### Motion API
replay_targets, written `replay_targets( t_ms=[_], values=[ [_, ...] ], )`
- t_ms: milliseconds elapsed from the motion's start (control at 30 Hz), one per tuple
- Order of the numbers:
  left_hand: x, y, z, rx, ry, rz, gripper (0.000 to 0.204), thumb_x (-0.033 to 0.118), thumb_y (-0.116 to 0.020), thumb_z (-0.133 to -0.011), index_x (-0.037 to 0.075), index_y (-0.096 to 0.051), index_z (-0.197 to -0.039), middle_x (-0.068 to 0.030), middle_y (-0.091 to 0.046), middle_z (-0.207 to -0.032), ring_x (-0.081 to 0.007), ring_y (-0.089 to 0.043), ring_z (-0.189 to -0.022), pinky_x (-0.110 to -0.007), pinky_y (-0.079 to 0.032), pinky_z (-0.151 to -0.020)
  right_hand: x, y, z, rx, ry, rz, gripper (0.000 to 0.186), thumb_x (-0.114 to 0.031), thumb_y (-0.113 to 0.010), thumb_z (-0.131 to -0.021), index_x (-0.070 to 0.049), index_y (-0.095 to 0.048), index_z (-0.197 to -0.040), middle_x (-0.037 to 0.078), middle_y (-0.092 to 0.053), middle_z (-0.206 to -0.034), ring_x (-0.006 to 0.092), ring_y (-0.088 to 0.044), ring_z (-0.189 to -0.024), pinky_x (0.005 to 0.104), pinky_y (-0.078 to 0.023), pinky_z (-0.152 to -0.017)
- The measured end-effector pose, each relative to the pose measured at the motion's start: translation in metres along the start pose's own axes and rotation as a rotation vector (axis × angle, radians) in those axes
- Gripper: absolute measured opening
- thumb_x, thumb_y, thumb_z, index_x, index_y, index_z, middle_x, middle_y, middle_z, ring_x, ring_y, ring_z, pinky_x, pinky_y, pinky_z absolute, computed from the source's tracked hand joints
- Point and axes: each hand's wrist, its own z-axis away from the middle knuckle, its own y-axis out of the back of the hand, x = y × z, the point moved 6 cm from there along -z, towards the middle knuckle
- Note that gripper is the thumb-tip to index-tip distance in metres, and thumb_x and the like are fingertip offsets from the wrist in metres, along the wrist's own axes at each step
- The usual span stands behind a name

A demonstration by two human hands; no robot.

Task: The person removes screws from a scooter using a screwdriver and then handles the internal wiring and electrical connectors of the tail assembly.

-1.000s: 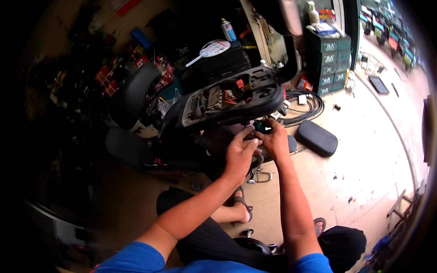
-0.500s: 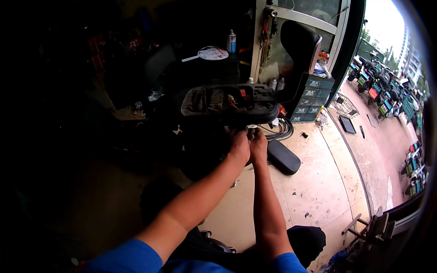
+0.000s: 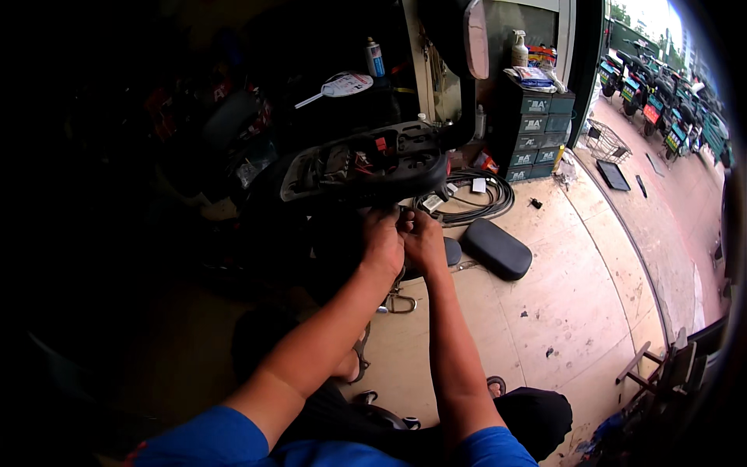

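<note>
You wear a bright blue shirt (image 3: 336,453) with short sleeves (image 3: 208,436), loose black trousers (image 3: 538,419) and dark, open, strapped sandals (image 3: 362,363).

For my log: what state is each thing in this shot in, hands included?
Left hand, fingers bent, grip unclear
Right hand, fingers bent, grip unclear
Scooter compartment, uncovered, red wires exposed
Black pad, lying on the floor
Black cable, coiled on the floor
Spray can, standing upright
Hand fan, lying flat
Dark green boxes, stacked
Spray bottle, upright
</note>
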Motion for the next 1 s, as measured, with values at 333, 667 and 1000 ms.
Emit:
replay_targets(
  t_ms=[333,667,1000],
  values=[
    [0.009,-0.003,0.005,0.034,0.071,-0.103,0.016,0.004,-0.059,-0.103,0.006,-0.065,-0.118,-0.005,-0.068,-0.11,-0.0193,-0.065,-0.089,-0.032,-0.05,-0.07,-0.006,0.011,0.006,0.156,0.247,-0.14,0.034,-0.013,-0.076,-0.079,0.004,-0.065,-0.106,0.028,-0.068,-0.098,0.048,-0.066,-0.096,0.0491,-0.055,-0.081],
    [0.009,-0.004,-0.001,-0.056,0.11,-0.138,0.025,0.003,-0.055,-0.105,0.006,-0.064,-0.128,-0.0071,-0.069,-0.119,-0.0175,-0.062,-0.095,-0.031,-0.05,-0.079,0.012,0.006,0.003,0.229,0.29,-0.136,0.029,-0.003,-0.075,-0.076,0.004,-0.06,-0.099,0.03,-0.066,-0.101,0.0479,-0.066,-0.096,0.0514,-0.055,-0.082],
    [0.011,-0.005,-0.002,-0.014,0.112,-0.142,0.021,0.001,-0.055,-0.104,0.004,-0.065,-0.123,-0.0113,-0.071,-0.116,-0.0193,-0.063,-0.093,-0.031,-0.053,-0.078,0.013,0.007,0.0,0.242,0.27,-0.127,0.03,-0.004,-0.077,-0.074,0.005,-0.059,-0.096,0.029,-0.066,-0.1,0.0484,-0.066,-0.098,0.0512,-0.056,-0.084]
  ],
)
